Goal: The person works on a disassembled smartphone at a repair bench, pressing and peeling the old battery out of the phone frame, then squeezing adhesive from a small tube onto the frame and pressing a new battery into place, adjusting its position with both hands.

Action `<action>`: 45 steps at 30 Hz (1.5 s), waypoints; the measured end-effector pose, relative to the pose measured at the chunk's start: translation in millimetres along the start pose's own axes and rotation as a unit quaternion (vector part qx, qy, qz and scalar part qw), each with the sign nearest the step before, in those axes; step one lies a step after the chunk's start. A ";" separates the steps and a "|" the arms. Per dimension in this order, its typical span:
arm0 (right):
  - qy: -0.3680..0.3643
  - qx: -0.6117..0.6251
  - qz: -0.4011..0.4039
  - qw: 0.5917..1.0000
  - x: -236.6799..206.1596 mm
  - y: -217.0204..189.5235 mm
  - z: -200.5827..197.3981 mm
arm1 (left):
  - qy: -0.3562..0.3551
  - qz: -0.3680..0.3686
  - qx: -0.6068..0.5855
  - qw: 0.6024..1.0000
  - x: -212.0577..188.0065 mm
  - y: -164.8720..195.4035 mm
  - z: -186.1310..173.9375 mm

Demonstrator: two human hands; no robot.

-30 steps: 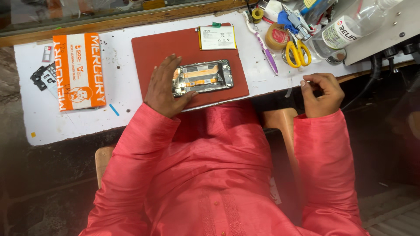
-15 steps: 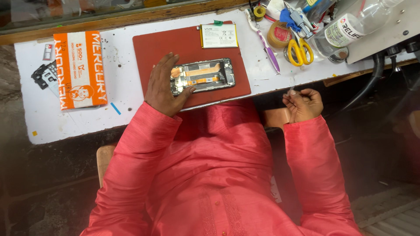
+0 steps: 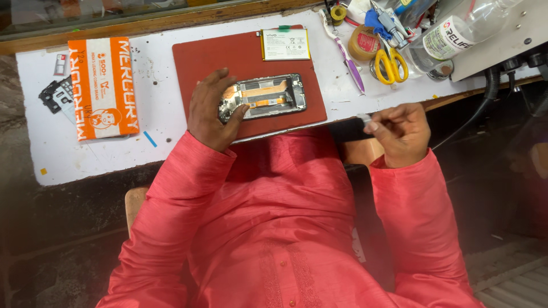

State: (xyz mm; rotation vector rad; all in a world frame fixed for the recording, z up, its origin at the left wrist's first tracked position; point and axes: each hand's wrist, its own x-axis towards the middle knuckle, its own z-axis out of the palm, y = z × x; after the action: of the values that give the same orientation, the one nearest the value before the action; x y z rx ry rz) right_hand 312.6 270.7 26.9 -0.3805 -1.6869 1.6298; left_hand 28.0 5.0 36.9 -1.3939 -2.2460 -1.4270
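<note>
Red mat (image 3: 200, 60) carries the opened phone (image 3: 264, 97); I see my left hand (image 3: 214, 111) clamped on its left end, while my right hand (image 3: 402, 134), off the table edge, pinches a small pale piece (image 3: 363, 119), well apart from the phone

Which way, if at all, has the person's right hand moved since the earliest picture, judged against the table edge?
Yes. The right hand has come off the white table toward the person's body, and now sits below its edge.
</note>
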 end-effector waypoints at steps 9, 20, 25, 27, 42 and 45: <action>-0.329 0.103 0.045 0.938 57.0 -44.4 71.4 | -0.167 -0.222 -0.475 0.835 11.0 48.3 16.8; -0.366 0.034 0.176 0.913 94.2 -26.8 109.5 | -0.138 -0.252 -0.520 0.804 22.9 23.6 12.7; -0.375 -0.002 0.171 0.911 101.1 -11.0 113.5 | -0.133 -0.283 -0.454 0.835 19.9 10.6 18.6; -0.378 -0.032 0.175 0.908 101.5 -3.4 118.1 | -0.138 -0.285 -0.409 0.856 19.7 6.5 18.9; -0.339 -0.245 0.171 0.892 111.5 3.5 146.5 | -0.068 -0.132 -0.001 0.989 7.6 20.6 -0.8; -0.346 -0.245 0.171 0.890 113.4 3.0 146.0 | -0.064 -0.053 0.059 0.995 0.7 26.9 -1.6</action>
State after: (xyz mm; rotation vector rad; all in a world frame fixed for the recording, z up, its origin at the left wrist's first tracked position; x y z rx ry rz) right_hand 135.6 241.1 71.3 -0.3755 -2.7267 1.6773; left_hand 47.4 7.5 55.5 -1.3856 -2.4747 -1.2427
